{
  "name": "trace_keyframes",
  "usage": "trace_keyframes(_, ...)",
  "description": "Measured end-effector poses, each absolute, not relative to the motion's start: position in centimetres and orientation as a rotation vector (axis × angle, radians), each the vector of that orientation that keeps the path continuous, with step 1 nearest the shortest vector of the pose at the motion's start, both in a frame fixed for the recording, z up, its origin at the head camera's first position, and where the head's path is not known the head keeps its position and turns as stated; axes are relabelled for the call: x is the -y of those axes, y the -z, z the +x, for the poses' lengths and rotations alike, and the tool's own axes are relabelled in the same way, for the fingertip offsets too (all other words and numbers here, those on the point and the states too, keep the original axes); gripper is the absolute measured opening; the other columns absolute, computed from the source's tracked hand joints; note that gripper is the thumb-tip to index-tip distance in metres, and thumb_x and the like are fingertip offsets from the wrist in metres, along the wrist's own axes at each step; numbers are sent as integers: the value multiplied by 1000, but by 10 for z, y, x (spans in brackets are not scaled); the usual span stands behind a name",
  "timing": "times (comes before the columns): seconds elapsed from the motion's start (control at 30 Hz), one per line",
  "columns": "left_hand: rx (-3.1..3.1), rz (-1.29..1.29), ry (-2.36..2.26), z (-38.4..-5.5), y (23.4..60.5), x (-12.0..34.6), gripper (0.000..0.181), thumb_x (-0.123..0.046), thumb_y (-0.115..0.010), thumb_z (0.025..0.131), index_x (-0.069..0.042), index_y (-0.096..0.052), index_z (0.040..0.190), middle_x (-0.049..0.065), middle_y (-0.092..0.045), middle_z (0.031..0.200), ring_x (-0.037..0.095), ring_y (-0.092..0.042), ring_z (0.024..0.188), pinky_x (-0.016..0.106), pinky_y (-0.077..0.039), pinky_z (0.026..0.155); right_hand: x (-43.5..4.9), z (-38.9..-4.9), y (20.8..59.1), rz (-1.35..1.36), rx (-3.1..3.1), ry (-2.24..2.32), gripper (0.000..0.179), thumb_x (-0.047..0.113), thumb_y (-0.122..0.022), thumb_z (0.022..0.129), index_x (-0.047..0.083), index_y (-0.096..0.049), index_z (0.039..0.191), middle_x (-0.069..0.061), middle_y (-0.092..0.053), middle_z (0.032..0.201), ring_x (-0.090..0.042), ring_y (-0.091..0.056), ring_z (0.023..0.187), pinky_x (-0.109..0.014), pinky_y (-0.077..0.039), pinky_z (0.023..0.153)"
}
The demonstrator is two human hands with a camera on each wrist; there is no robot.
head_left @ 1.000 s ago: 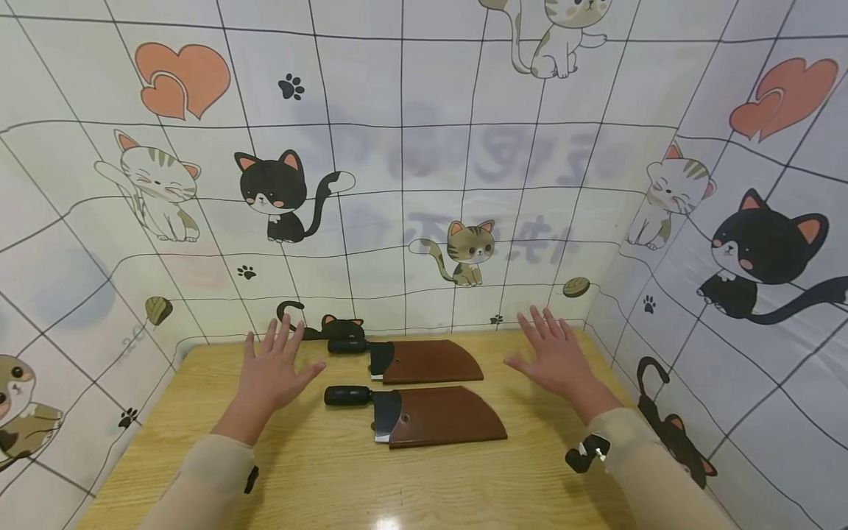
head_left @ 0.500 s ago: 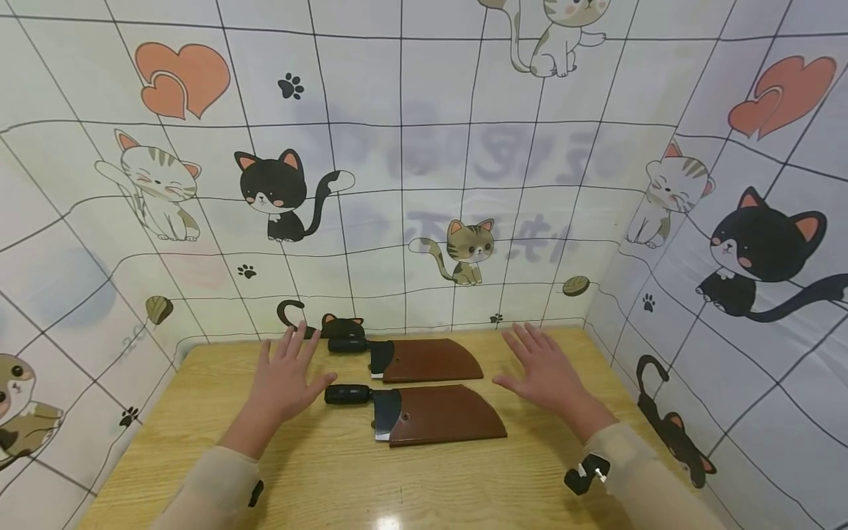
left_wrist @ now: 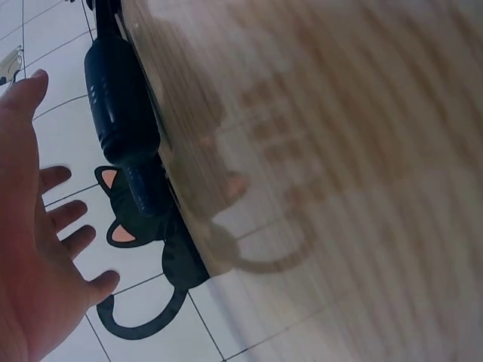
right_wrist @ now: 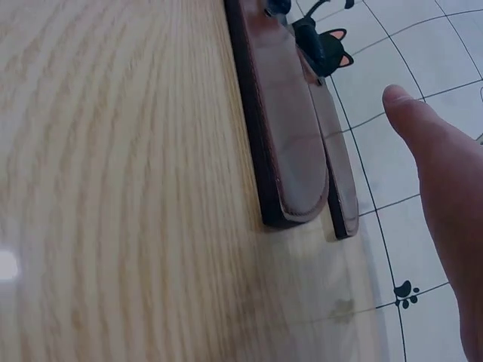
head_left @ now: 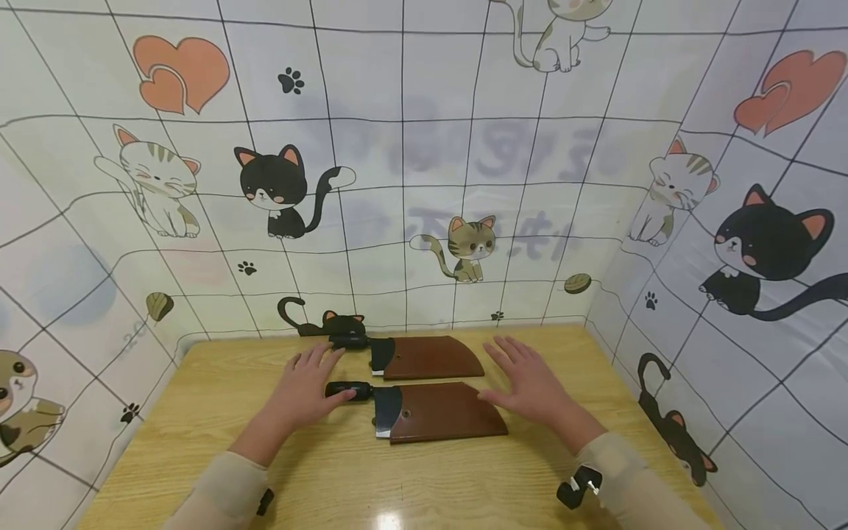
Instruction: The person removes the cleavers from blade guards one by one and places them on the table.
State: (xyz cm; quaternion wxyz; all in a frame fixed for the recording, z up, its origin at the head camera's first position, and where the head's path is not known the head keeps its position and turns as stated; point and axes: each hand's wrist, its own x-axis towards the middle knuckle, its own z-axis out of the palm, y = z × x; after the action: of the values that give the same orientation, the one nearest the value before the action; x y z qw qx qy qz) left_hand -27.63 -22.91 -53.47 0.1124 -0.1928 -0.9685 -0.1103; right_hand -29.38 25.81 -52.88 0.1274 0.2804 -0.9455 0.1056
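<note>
Two cleavers in brown leather sheaths lie one behind the other on the wooden table (head_left: 397,478), black handles to the left. Over the left side, my left hand (head_left: 301,386) hovers with fingers spread; in the head view its thumb overlaps the handle of the front cleaver (head_left: 447,416) and its fingertips come close to that of the back cleaver (head_left: 433,357). The left wrist view shows a black handle (left_wrist: 121,105) apart from the fingers. My right hand (head_left: 536,390), fingers extended, is held by the sheaths' right ends, its thumb overlapping the front sheath (right_wrist: 290,143). Neither hand holds anything.
A white wall cloth (head_left: 411,177) printed with cats and black grid lines rises behind the table and along both sides. Black camera mounts (head_left: 579,486) sit at the sleeved wrists. A bright light spot reflects near the table's front.
Both hands have moved inward and lower, the left toward the handles, the right toward the sheath ends. The cleavers stay where they were; the head view tilts slightly.
</note>
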Motion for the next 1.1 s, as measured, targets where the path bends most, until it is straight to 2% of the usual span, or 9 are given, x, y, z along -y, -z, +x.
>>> trace_keyframes(0.1, 2861, -598, 417, -277, 537, 224, 87, -67, -74, 99, -14, -53, 164, 19, -47, 165, 50, -44, 151, 77, -38, 114, -252, -292, 532, 843, 2755, -392, 100, 74, -73, 96, 13, -45, 170, -17, -43, 172, -46, -40, 156, -71, -32, 123)
trace_keyframes(0.27, 2849, -677, 553, -277, 537, 217, 77, -54, -82, 98, -11, -60, 158, 17, -55, 156, 48, -51, 145, 73, -43, 113, -243, -289, 538, 902, 2747, -531, 98, 69, -79, 94, 9, -51, 166, -18, -50, 166, -47, -47, 151, -71, -37, 119)
trace_keyframes(0.47, 2827, -763, 675, -278, 538, 210, 65, -41, -87, 97, -11, -66, 151, 15, -59, 152, 43, -55, 142, 66, -45, 115, -233, -287, 542, 960, 2791, -604, 99, 73, -77, 94, 16, -47, 169, -16, -49, 167, -43, -47, 151, -70, -39, 119)
trace_keyframes(0.6, 2819, -811, 756, -280, 540, 206, 60, -34, -88, 96, -9, -68, 147, 13, -61, 148, 41, -58, 137, 65, -47, 112, -225, -284, 541, 1005, 2811, -663, 100, 71, -81, 92, 13, -50, 167, -17, -50, 166, -44, -47, 151, -70, -40, 117)
trace_keyframes(0.77, 2843, -832, 827, -281, 543, 203, 56, -29, -89, 96, -7, -70, 144, 9, -63, 142, 37, -60, 133, 61, -49, 112, -217, -283, 545, 1044, 2840, -691, 101, 70, -84, 89, 14, -52, 166, -13, -50, 167, -44, -46, 152, -69, -40, 119)
trace_keyframes(1.1, 2875, -844, 840, -286, 548, 200, 50, -28, -90, 96, -8, -72, 138, 6, -67, 137, 34, -62, 131, 58, -50, 111, -203, -285, 550, 1127, 2858, -619, 100, 76, -82, 87, 20, -54, 165, -10, -51, 165, -36, -46, 154, -62, -41, 120)
